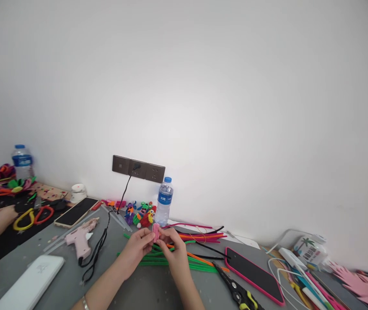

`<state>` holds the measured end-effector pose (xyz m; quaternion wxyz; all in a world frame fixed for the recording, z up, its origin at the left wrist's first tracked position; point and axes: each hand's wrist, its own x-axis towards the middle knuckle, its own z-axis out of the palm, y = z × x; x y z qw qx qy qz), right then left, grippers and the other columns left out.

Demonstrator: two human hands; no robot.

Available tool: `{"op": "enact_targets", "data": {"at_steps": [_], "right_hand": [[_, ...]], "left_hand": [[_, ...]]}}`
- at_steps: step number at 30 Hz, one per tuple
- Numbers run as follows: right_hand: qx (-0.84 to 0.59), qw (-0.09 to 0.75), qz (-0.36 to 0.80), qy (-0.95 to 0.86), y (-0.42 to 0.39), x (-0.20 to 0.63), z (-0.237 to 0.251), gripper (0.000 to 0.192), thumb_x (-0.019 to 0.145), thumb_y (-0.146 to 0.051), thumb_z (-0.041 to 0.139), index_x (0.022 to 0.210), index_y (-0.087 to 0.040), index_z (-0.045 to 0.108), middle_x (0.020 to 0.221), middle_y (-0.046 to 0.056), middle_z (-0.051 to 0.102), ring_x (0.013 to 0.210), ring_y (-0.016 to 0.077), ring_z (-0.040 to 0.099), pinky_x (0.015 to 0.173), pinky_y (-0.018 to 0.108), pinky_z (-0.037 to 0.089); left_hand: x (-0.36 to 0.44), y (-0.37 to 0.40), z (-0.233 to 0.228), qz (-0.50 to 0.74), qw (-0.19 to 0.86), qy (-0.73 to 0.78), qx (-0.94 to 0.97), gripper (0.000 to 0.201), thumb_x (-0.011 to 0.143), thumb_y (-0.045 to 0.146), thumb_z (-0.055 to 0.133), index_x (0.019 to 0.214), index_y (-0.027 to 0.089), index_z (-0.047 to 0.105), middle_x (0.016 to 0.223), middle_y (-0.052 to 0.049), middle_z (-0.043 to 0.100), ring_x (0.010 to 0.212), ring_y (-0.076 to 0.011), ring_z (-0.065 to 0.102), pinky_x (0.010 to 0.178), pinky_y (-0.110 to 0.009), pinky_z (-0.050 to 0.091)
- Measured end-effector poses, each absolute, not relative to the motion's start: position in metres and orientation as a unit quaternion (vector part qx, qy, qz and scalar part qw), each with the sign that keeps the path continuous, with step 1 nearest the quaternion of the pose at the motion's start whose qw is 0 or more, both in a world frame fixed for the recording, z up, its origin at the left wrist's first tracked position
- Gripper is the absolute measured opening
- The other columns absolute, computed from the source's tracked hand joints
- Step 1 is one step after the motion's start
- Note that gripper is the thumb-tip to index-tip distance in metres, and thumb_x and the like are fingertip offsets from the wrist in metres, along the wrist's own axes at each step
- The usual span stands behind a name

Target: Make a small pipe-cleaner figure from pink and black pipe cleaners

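- Left hand (135,249) and right hand (174,248) pinch the pink piece (156,232) between nearly closed fingertips, above the green pipe cleaners (154,261).
- Loosening could drop it among them; squeezing hard might crush it.

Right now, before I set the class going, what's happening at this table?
A person's left hand and right hand pinch a small pink piece between them, above a spread of green fuzzy stems. A pink glue gun lies to their left, and pliers and a pink-edged phone lie to their right. A co-worker's hand shows at far left.
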<state>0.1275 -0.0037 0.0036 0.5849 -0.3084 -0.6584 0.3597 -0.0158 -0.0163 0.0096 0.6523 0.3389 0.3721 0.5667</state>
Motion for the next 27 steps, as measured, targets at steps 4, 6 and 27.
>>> {"op": "enact_targets", "data": {"at_steps": [4, 6, 27], "right_hand": [[-0.315, 0.581, 0.352, -0.663, -0.003, 0.13, 0.004, 0.018, 0.079, -0.024, 0.066, 0.095, -0.025, 0.075, 0.077, 0.004, 0.062, 0.07, 0.0185, 0.057, 0.062, 0.029, 0.048], [-0.318, 0.578, 0.356, -0.661, -0.003, 0.13, 0.004, 0.016, 0.081, -0.024, 0.064, 0.092, -0.025, 0.076, 0.079, 0.004, 0.063, 0.072, 0.0193, 0.059, 0.064, 0.029, 0.049], [-0.36, 0.571, 0.355, -0.646, -0.007, 0.127, 0.004, 0.017, 0.084, -0.034, 0.06, 0.089, -0.018, 0.064, 0.078, 0.004, 0.065, 0.068, 0.0175, 0.058, 0.063, 0.027, 0.049]], "left_hand": [[-0.016, -0.016, 0.006, 0.567, 0.672, 0.353, 0.32, 0.031, 0.062, 0.037, 0.083, 0.063, 0.017, 0.059, 0.061, 0.005, 0.055, 0.06, -0.0094, 0.051, 0.06, -0.021, 0.04], [-0.017, -0.015, 0.003, 0.571, 0.678, 0.342, 0.312, 0.028, 0.064, 0.035, 0.082, 0.065, 0.018, 0.06, 0.064, 0.004, 0.059, 0.063, -0.0098, 0.053, 0.063, -0.021, 0.041], [-0.015, -0.018, 0.007, 0.555, 0.619, 0.389, 0.395, 0.027, 0.072, 0.043, 0.074, 0.076, 0.017, 0.071, 0.081, -0.005, 0.067, 0.077, -0.0164, 0.059, 0.066, -0.023, 0.043]]}}
